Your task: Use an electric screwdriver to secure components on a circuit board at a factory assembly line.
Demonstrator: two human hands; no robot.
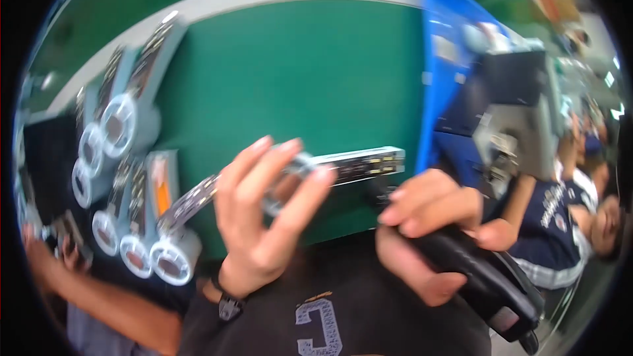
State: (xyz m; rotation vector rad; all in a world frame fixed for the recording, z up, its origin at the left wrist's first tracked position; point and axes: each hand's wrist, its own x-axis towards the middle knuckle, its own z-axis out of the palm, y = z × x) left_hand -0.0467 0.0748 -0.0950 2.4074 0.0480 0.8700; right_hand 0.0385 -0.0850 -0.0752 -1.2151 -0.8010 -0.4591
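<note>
My left hand (260, 214), with a dark band at its wrist, is closed around the round end of a pale grey-blue housing (285, 184). A straight arm carrying a dark circuit board (366, 166) extends from it toward the right. In my right hand (428, 214) is a black electric screwdriver (478, 280), gripped near its front, its body slanting down to the lower right. Its nose points at the board's right end; blur hides whether the tip touches. Left of my left hand lies a loose circuit board strip (191, 203).
Several similar housings (122, 125) with round ends stand in two groups at the left of the green mat (297, 66). A blue bin (430, 33) and a grey-black boxy device (517, 86) are at right. Another person's forearm (119, 300) enters lower left; another person (550, 231) sits right.
</note>
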